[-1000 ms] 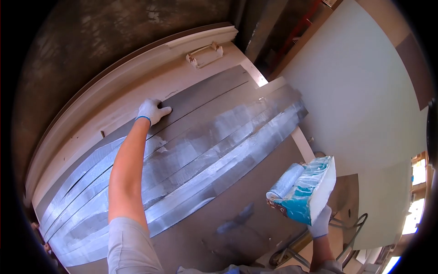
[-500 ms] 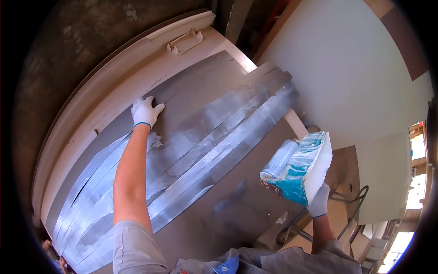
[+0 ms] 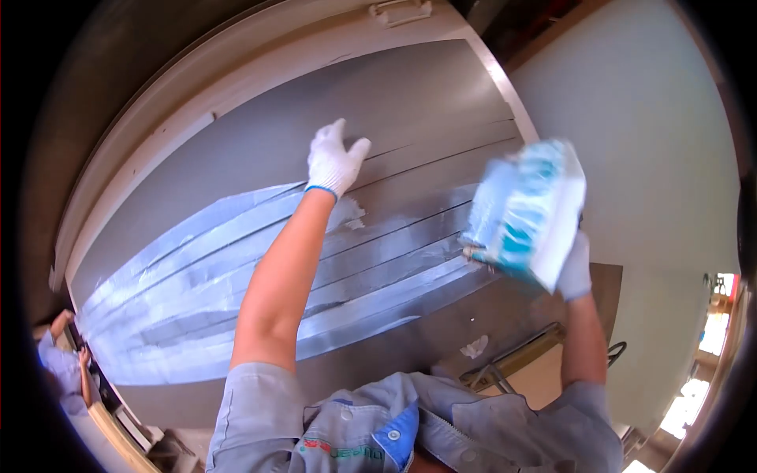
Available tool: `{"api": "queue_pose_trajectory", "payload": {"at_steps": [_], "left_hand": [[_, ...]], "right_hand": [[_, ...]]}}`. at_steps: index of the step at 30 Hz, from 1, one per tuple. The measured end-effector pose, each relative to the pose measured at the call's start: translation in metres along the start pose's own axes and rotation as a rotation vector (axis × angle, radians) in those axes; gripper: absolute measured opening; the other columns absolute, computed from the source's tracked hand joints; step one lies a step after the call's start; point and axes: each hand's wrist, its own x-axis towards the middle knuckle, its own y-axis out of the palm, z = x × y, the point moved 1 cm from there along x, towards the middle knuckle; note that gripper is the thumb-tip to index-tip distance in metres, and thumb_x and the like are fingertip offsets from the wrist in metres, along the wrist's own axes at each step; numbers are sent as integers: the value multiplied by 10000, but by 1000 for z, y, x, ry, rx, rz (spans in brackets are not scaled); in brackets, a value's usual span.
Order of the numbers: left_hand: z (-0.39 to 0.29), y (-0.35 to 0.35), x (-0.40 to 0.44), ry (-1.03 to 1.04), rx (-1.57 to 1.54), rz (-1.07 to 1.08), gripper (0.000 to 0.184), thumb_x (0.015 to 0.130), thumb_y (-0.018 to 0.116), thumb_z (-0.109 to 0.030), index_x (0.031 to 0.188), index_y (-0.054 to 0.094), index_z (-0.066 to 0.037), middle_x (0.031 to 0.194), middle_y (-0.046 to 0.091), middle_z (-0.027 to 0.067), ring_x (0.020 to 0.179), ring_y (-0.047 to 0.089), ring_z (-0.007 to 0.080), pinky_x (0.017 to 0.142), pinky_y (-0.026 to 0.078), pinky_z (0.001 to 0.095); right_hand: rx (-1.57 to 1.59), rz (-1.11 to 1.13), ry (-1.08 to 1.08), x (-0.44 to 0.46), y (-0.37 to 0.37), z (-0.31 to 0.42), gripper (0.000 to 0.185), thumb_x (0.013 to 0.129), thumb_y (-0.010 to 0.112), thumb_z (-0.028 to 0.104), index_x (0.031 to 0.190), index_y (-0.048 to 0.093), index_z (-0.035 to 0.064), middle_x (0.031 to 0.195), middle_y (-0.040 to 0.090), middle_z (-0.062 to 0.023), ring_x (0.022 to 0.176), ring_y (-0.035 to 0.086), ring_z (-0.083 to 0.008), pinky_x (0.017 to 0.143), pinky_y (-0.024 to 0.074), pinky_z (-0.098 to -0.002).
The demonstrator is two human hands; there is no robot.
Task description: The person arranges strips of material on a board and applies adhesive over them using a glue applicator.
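Note:
A stack of thin grey-brown sheets (image 3: 410, 87) lies before me, fanned out so that several edges show. Wet, whitish, shiny streaks of a glue-like coating (image 3: 229, 252) cover the nearer strips. My left hand (image 3: 334, 162), in a white knit glove with a blue cuff, is over the sheets with fingers apart and nothing in it; whether it touches them I cannot tell. In my gloved right hand (image 3: 576, 264) is a glue roller (image 3: 527, 209) with a teal and white trough, smeared white and blurred by motion. Its handle is mostly hidden.
A pale board with a raised edge (image 3: 150, 150) runs behind the sheets, a small frame-like piece (image 3: 400, 12) on it. To the right stands a large pale panel (image 3: 631, 150). Metal tubing (image 3: 497, 378) is near my right side. Another person (image 3: 67, 359) works at the far left.
My left hand has come off the sheet edge and moved right in view. The glue roller has risen over the sheets' right end. The fanned edges are spread wider, and the other person shows more.

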Motion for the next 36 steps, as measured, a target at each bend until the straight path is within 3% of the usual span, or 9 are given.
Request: {"api": "queue_pose_trajectory", "payload": {"at_steps": [2,4,7,14,18,24,27,33,36], "left_hand": [[-3,-46,-58,32,-179,-285,588,980,738,-345,1432,668,25,1493,634,265,1430,569,423,1231,425,491],[31,-97,-124,-12,-110,-358,487,975,732,-194,1403,675,33,1417,672,258,1350,624,404,1193,458,482],[90,-138,-266,-245,-81,-360,396,979,696,-82,1356,697,37,1334,704,232,1292,650,385,1162,478,459],[179,-188,-536,-761,-74,-439,338,1040,664,-67,1351,679,66,1326,701,197,1256,663,325,1106,512,434],[152,-183,-553,-876,-190,-509,317,1051,639,-51,1340,679,72,1339,690,172,1248,659,280,1090,524,405],[119,-196,-481,-624,-270,-425,319,982,657,10,1291,707,73,1328,681,197,1246,663,314,1088,524,408],[115,-202,-463,-610,-233,-326,316,979,654,12,1285,706,69,1336,684,194,1233,671,330,1095,520,409],[138,-170,-501,-647,-294,-367,256,996,651,-2,1233,721,67,1272,704,195,1172,692,304,1055,548,404],[130,-157,-525,-702,-367,-345,221,995,644,1,1187,735,62,1226,720,188,1127,707,304,1036,559,403]], "right_hand": [[-686,-36,-243,39,-5,31,181,879,752,200,1001,766,67,974,801,-172,927,787,-359,829,611,-482],[-849,56,-379,88,18,36,179,857,747,257,940,741,100,942,773,-177,927,749,-410,844,593,-530],[-966,204,-497,129,57,63,184,868,748,274,941,748,105,919,779,-179,921,775,-383,847,610,-512],[-977,495,-762,124,242,195,177,938,690,252,998,798,125,963,807,-183,932,804,-374,860,633,-496],[-893,607,-805,62,332,273,257,977,615,175,1039,854,104,1077,831,-176,993,819,-368,867,652,-503],[-637,680,-817,5,462,354,303,998,613,202,1141,865,113,1209,826,-140,1126,801,-346,915,646,-489],[-656,683,-800,27,434,330,293,997,607,187,1114,866,115,1159,833,-157,1087,812,-353,898,654,-493],[-1038,448,-671,162,234,121,226,1007,619,252,996,795,111,928,812,-158,897,801,-369,806,648,-497],[-1177,375,-570,193,138,71,236,977,656,334,996,798,147,951,806,-176,920,789,-390,845,625,-538]]}}
